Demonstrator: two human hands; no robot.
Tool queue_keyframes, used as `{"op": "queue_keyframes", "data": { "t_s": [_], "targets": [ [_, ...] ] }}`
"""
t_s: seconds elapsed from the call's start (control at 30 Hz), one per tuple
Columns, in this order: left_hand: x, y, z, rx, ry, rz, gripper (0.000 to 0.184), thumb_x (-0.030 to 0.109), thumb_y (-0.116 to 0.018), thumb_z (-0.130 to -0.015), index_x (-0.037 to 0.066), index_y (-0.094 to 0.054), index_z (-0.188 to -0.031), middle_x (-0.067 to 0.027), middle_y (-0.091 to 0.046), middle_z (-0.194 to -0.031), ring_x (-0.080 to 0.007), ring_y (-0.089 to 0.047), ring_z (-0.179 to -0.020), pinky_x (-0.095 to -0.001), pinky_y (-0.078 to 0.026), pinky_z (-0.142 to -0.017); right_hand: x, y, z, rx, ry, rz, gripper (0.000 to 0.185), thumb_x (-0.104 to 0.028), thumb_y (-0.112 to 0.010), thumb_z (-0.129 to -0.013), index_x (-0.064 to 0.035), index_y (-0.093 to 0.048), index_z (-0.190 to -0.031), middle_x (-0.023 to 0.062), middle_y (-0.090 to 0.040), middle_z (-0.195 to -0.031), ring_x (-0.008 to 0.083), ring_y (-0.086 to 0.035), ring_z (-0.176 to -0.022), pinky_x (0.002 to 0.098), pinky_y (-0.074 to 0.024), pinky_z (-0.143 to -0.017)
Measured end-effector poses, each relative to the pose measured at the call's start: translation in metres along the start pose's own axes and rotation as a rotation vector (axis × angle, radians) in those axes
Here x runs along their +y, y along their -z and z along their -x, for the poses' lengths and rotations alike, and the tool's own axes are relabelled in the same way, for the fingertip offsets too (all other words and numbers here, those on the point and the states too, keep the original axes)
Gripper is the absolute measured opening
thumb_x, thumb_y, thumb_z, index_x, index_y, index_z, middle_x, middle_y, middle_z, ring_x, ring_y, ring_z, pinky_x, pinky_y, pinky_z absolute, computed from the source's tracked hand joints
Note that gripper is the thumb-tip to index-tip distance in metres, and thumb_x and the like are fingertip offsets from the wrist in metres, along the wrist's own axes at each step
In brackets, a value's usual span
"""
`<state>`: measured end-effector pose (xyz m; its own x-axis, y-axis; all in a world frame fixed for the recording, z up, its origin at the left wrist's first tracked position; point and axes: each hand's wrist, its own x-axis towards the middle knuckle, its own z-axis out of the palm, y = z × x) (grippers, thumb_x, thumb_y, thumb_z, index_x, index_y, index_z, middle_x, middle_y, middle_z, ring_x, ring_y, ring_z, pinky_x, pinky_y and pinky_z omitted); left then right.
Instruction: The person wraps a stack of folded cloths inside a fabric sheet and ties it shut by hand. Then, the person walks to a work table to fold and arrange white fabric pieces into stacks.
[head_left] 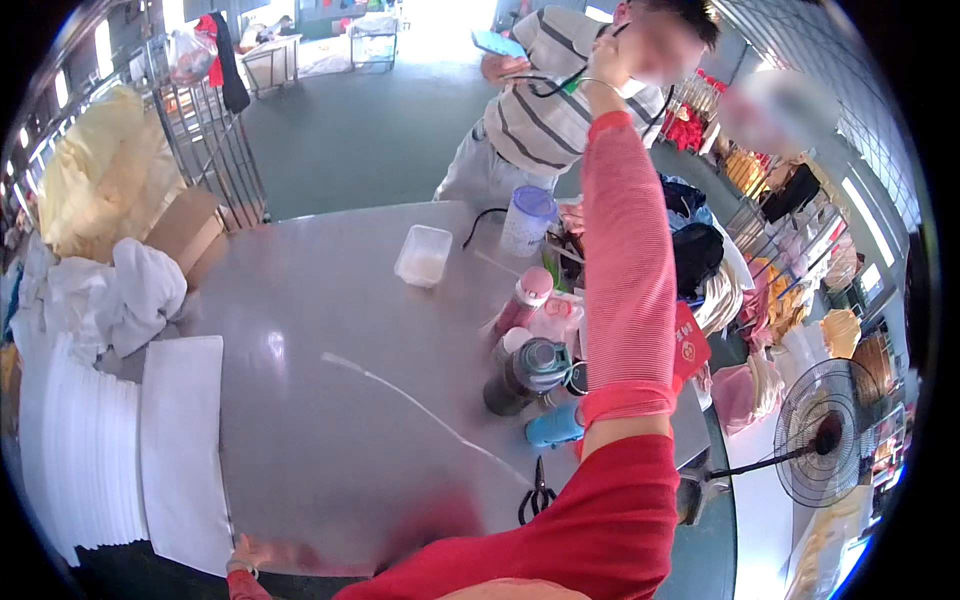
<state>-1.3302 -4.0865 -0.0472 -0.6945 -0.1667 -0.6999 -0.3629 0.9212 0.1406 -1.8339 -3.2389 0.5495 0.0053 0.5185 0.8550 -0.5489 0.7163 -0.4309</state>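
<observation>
My right arm, in a red sleeve, stretches up and away over the table. At its end my right hand (607,62) is raised in front of the person in the striped shirt (545,110), close to a black cord (553,88). Its fingers look drawn together, and what they hold is too small to make out. Low at the near left, my left hand (248,555) rests at the table edge with fingers out flat, beside a stack of white sheets (183,440).
On the grey table (330,440) stand a clear plastic box (424,256), a lidded cup (528,222), a pink bottle (521,305), a dark flask (522,378) and a blue bottle (553,427). Black scissors (538,495) lie near me. A fan (826,434) stands right.
</observation>
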Motion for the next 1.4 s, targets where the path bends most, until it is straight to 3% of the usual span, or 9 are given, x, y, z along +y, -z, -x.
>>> {"op": "queue_keyframes", "data": {
  "t_s": [0.23,0.43,0.63,0.7,0.8,0.9,0.97,1.03,1.4],
  "targets": [
    [-0.008,0.005,0.001,-0.031,-0.013,0.038,0.093,0.041,-0.068,-0.065,-0.004,-0.016,-0.128,-0.0198,-0.057,-0.097,-0.0301,-0.057,-0.087,-0.0347,-0.047,-0.076,0.010,0.041,-0.011,-0.241,-0.100,-0.229,0.005,0.000,-0.048,-0.071,-0.0018,-0.052,-0.074,0.0035,-0.050,-0.060,0.0115,-0.045,-0.049,0.0259,-0.0354,-0.045],
    [0.007,-0.004,0.016,-0.041,-0.033,0.633,0.056,0.032,-0.055,-0.081,-0.002,-0.030,-0.119,-0.0185,-0.059,-0.091,-0.0309,-0.057,-0.085,-0.0387,-0.048,-0.074,0.005,0.073,-0.013,-0.346,-0.388,-0.205,0.017,-0.005,-0.049,-0.076,-0.0092,-0.057,-0.091,0.0015,-0.053,-0.060,0.0060,-0.035,-0.037,0.0225,-0.0239,-0.032],
    [0.032,0.015,0.040,0.209,-0.015,-0.130,0.077,0.025,-0.070,-0.067,0.000,-0.025,-0.125,-0.0155,-0.057,-0.095,-0.0236,-0.056,-0.089,-0.0377,-0.045,-0.079,0.055,0.097,0.011,-0.578,-0.186,0.236,0.036,-0.010,-0.054,-0.070,-0.0089,-0.057,-0.105,0.0007,-0.052,-0.055,0.0061,-0.037,-0.038,0.0222,-0.0267,-0.036],
    [0.015,0.010,0.015,-0.002,0.041,0.266,0.095,0.027,-0.074,-0.058,0.002,-0.017,-0.129,-0.0182,-0.052,-0.105,-0.0266,-0.053,-0.096,-0.0375,-0.043,-0.083,0.052,0.103,0.025,-0.643,-0.226,0.263,0.031,-0.011,-0.055,-0.067,-0.0051,-0.060,-0.097,0.0059,-0.055,-0.059,0.0117,-0.051,-0.050,0.0267,-0.0381,-0.048],
    [-0.012,-0.007,-0.004,-0.155,0.082,0.597,0.112,0.032,-0.079,-0.049,0.003,-0.009,-0.133,-0.0205,-0.045,-0.117,-0.0296,-0.048,-0.104,-0.0370,-0.038,-0.090,0.037,0.103,0.055,-0.724,-0.489,0.168,0.023,-0.015,-0.054,-0.078,-0.0071,-0.060,-0.098,0.0008,-0.055,-0.063,0.0061,-0.043,-0.042,0.0169,-0.0357,-0.038],
    [0.000,-0.012,0.009,0.128,0.111,0.040,0.113,0.036,-0.078,-0.049,0.003,-0.010,-0.132,-0.0197,-0.042,-0.120,-0.0293,-0.043,-0.110,-0.0362,-0.031,-0.096,0.069,0.087,0.090,-0.844,-0.486,0.136,0.019,-0.014,-0.057,-0.076,-0.0047,-0.060,-0.092,0.0009,-0.056,-0.066,0.0067,-0.048,-0.045,0.0188,-0.0395,-0.039],
    [0.012,0.008,0.023,-0.159,0.035,0.400,0.117,0.042,-0.076,-0.049,0.004,-0.006,-0.133,-0.0236,-0.024,-0.132,-0.0335,-0.030,-0.120,-0.0359,-0.025,-0.100,0.078,0.068,0.120,-0.942,-0.577,0.150,0.021,-0.018,-0.058,-0.076,-0.0025,-0.060,-0.090,0.0022,-0.058,-0.070,0.0090,-0.051,-0.048,0.0202,-0.0439,-0.044],
    [0.059,0.038,0.054,-0.101,0.238,0.113,0.119,0.049,-0.073,-0.048,0.005,-0.003,-0.134,-0.0264,-0.012,-0.135,-0.0352,-0.021,-0.124,-0.0358,-0.024,-0.101,0.079,0.048,0.152,-1.014,-0.682,0.033,0.029,-0.018,-0.061,-0.075,-0.0024,-0.055,-0.099,0.0027,-0.058,-0.074,0.0110,-0.055,-0.058,0.0217,-0.0469,-0.049],
    [0.078,0.057,0.077,-0.158,0.232,0.094,0.117,0.052,-0.071,-0.050,0.009,-0.002,-0.134,-0.0286,-0.008,-0.134,-0.0358,-0.018,-0.125,-0.0354,-0.023,-0.101,0.053,-0.095,0.353,-1.333,-0.778,-0.059,0.035,-0.031,-0.051,-0.075,0.0002,-0.056,-0.090,0.0103,-0.057,-0.083,0.0228,-0.055,-0.073,0.0426,-0.0436,-0.058]
  ]
}}
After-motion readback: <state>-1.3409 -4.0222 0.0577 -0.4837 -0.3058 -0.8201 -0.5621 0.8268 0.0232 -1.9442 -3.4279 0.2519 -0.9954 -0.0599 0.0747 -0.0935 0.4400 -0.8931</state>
